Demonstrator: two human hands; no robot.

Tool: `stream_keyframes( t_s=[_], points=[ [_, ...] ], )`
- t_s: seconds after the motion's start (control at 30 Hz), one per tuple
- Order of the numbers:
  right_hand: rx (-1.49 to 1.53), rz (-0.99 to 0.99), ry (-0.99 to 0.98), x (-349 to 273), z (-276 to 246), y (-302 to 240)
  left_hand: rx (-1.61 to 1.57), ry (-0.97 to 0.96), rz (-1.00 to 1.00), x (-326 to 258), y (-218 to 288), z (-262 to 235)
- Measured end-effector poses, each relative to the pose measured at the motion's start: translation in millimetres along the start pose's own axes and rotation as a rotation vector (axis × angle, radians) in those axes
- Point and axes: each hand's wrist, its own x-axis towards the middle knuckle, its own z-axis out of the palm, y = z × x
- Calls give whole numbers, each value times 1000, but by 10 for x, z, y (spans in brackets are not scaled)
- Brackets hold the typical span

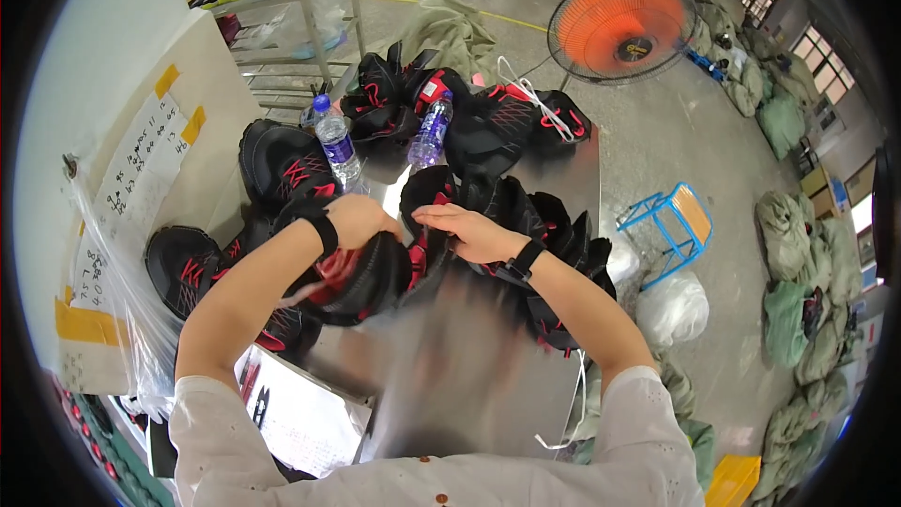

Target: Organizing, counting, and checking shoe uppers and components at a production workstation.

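Observation:
Above the metal table, my left hand (359, 222) is curled over the opening of a black shoe (371, 284) with red lining and laces. Part of that shoe is blurred, and my left fingertips are partly hidden. Close by on the right, my right hand (477, 234) has its fingers stretched out to the left over the red-trimmed shoe edge (419, 258) between the hands. Several more black-and-red shoes lie around them, including one pair (502, 127) tied with a white cord (544, 101) at the back.
Two water bottles (338, 145) (431, 131) stand among the shoes on the metal table (450, 376). Paper sheets (305, 413) lie at the near left. A cardboard panel (211, 155) rises on the left. Beyond are an orange fan (621, 23), a blue stool (690, 216) and several sacks (788, 235).

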Motion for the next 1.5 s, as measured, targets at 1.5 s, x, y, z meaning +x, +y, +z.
stream_keyframes(
  t_s=[1.5],
  points=[
    [-416, 1304, 815, -2998, 1645, -783, -1152, 897, -116, -254, 905, 1242]
  ],
)
